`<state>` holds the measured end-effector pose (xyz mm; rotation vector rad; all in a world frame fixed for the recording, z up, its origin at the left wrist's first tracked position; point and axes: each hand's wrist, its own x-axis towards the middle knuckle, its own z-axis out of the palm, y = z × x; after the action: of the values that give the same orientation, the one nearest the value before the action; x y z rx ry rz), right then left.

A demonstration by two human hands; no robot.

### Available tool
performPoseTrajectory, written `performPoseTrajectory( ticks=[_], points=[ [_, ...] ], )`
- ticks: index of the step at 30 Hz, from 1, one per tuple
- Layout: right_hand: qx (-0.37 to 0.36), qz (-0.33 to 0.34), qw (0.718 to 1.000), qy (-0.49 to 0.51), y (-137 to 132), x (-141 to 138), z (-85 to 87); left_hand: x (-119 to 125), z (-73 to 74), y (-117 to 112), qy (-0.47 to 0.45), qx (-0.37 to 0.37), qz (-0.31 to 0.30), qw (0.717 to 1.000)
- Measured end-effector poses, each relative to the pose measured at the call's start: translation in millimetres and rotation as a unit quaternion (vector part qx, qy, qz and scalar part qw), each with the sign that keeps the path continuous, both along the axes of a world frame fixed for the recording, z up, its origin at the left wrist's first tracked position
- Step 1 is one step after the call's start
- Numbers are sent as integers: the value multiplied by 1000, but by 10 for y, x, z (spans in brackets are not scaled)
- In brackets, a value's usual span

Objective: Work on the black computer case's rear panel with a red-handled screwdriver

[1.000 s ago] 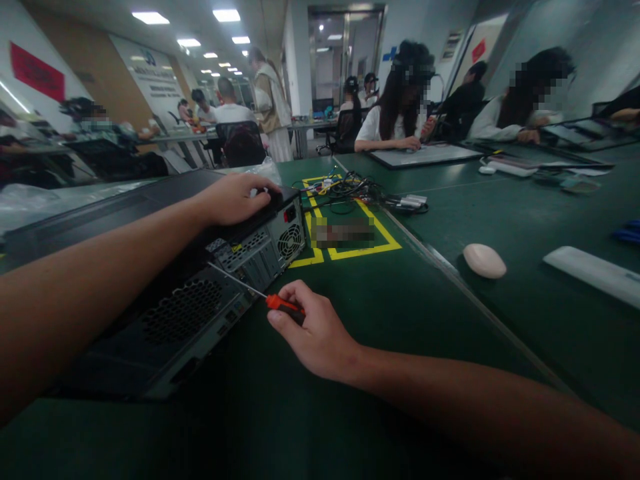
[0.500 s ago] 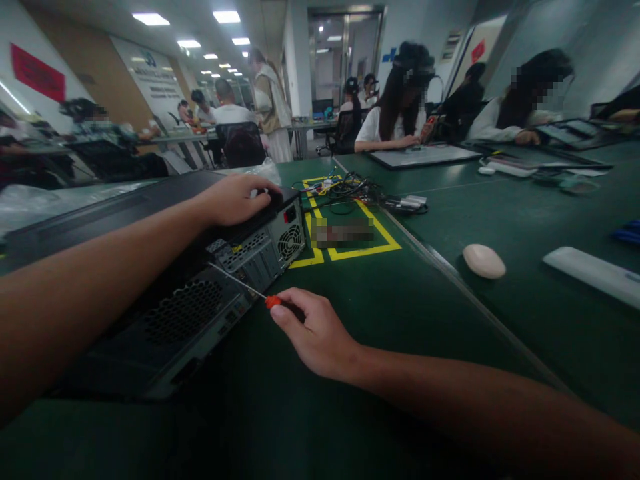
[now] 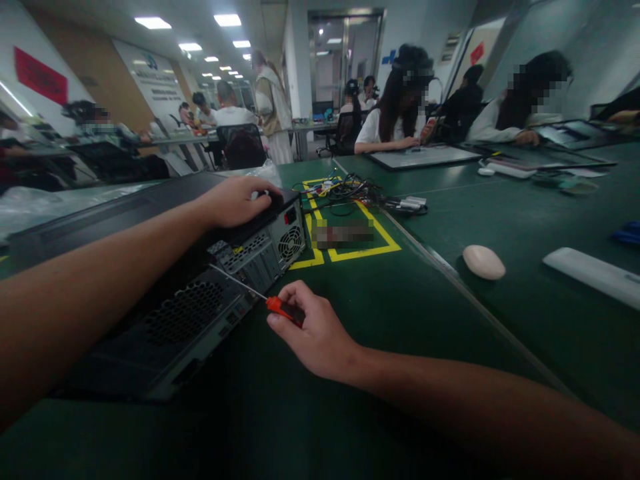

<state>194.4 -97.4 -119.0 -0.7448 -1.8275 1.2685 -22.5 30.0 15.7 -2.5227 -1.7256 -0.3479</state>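
A black desktop computer case (image 3: 165, 267) lies on its side on the green table (image 3: 380, 333), its rear panel with a fan grille (image 3: 291, 241) turned toward me. My left hand (image 3: 237, 200) rests flat on the case's top far corner, fingers curved over the edge. My right hand (image 3: 313, 330) is closed around the orange handle of a screwdriver (image 3: 277, 307). Its thin metal shaft runs up and left to the rear panel, with the tip against the metal near the slot covers.
A yellow-outlined square (image 3: 373, 230) with a tangle of cables (image 3: 350, 187) lies beyond the case. A white mouse (image 3: 483, 261) and a white keyboard (image 3: 593, 273) sit to the right. Several other people sit at tables behind.
My right hand turned on the screwdriver handle: more of the orange grip was covered half a second ago and shows again now. The left hand and case stayed put.
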Motion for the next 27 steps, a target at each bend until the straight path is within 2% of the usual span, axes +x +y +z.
performPoseTrajectory(
  ticks=[15,27],
  points=[
    [2,3,1000,11,-3,-6,1,53,32,-85,8,-4,-4,1000],
    [44,10,999,-9,4,6,16,-13,-11,19,-2,0,-5,1000]
  ],
)
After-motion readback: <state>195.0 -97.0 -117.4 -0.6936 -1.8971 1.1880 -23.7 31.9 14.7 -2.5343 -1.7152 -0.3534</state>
